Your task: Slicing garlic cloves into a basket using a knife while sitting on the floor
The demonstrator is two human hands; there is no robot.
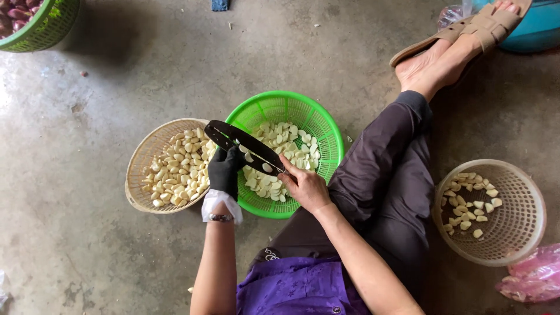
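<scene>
Floor [116,233]: bare grey concrete, stained | green basket [326,131] | beige baskets [140,157]

Concrete floor [116,245]; green basket [326,134]; two beige baskets [140,169]; pink bag [534,280]

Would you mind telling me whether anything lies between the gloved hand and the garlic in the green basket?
Nothing visible does. The left hand already holds a clove against the knife, directly above the green basket.

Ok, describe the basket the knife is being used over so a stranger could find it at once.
On the concrete floor before the seated person, find the two baskets side by side. Take the bright green basket, under the dark blade held by both hands. Its neighbour, the beige basket, also holds peeled garlic; only this one is green.
</scene>
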